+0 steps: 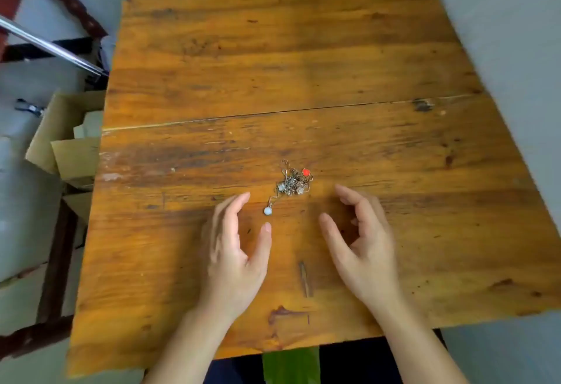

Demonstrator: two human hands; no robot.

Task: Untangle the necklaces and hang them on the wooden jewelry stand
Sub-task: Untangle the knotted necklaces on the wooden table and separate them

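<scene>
A small tangled heap of thin necklace chains (294,181) lies on the wooden table (273,80), a little nearer than its middle. A red pendant (306,172) shows at the heap's right top, and a pale round pendant (267,211) trails out on a chain at the lower left. My left hand (236,247) hovers just left of and nearer than the heap, fingers apart, holding nothing. My right hand (361,241) hovers to the heap's right, fingers curved and apart, also holding nothing. No jewelry stand is in view.
Open cardboard boxes (69,137) stand on the floor left of the table. A metal rod (51,46) slants in from the upper left. A long crack (243,116) runs across the tabletop. Grey floor lies to the right.
</scene>
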